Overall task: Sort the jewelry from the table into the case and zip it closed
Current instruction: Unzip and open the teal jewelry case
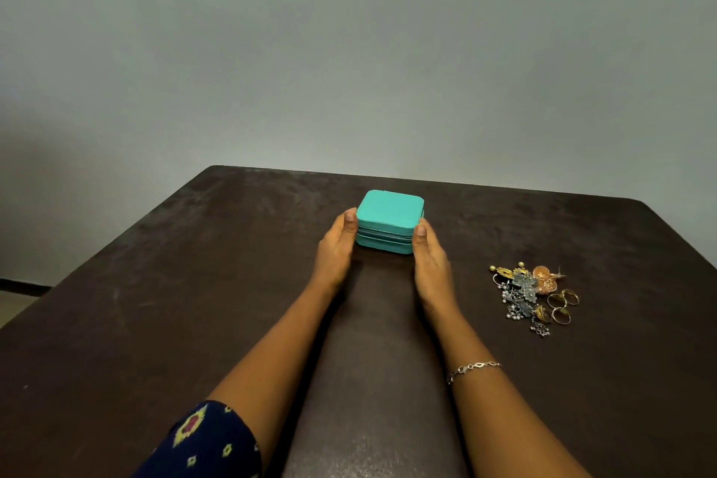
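- Nearest us, bottom left: the navy sleeve with a yellow-and-red print [201, 442] on the left arm, whose forearm stretches straight out over the dark brown table top [155, 283].
- Now the left hand [335, 244]: its palm lies flat against the case's left side, thumb up by the top corner, nothing clenched. The fingers beyond are out of sight.
- Between the two hands sits the small square turquoise zip-up case [389, 219], mid-table, lid down, a zip line running round its middle. It looks light, firm-walled and smooth. Holding it by two opposite sides should do, one hand steadying while the other works the zip pull, which I can't spot from here.
- The right hand [430, 256] mirrors the other: straight, palm on the right side, thumb at the corner. There's a thin silver chain bracelet [473, 369] on that forearm.
- Far right, well apart from the case, is the heap of gold and silver jewelry [531, 295], earrings and rings lying on the table. The pieces look tiny, tangled and delicate, so pinch them one at a time, rings by the band.
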The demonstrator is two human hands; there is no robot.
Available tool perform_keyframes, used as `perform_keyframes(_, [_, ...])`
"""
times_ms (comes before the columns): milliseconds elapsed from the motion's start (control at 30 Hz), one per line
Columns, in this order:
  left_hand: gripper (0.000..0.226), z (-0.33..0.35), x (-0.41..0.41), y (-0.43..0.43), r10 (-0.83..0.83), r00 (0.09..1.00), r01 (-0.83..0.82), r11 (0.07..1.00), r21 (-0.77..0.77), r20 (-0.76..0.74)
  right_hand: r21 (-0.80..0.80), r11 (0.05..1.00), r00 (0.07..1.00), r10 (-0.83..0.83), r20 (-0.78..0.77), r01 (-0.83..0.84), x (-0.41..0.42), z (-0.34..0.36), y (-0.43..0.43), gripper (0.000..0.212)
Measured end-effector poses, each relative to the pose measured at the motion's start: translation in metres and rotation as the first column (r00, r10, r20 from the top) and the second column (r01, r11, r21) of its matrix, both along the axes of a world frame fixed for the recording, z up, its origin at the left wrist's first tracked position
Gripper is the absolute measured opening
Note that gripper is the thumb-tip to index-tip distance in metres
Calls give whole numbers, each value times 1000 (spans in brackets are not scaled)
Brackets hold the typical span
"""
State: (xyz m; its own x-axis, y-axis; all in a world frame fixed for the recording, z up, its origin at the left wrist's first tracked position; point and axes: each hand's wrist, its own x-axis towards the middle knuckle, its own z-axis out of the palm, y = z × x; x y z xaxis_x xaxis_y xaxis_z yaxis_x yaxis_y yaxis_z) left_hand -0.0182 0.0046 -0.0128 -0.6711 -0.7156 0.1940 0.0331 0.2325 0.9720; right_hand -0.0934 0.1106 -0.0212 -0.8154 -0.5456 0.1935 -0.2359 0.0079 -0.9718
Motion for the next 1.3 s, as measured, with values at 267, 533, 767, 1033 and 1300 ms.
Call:
perform_keyframes(267, [64,1,11,1,-6,1000,5,993,115,0,-28,999,996,40,85,-38,21,0,7,86])
perform_keyframes(533, [40,21,77,30,-53,996,62,990,130,-69,-87,991,992,104,70,-97,80,19,42,70])
perform_keyframes(767, [53,31,154,57,-94,994,98,992,83,-53,-55,984,983,174,51,-171,143,27,75,59])
perform_keyframes(1033, [59,13,218,81,-112,990,119,990,79,-81,-32,973,970,231,70,-229,195,14,108,73])
perform_keyframes(1300, [45,1,239,79,-113,992,117,988,103,-49,86,962,966,258,23,-260,216,9,113,71])
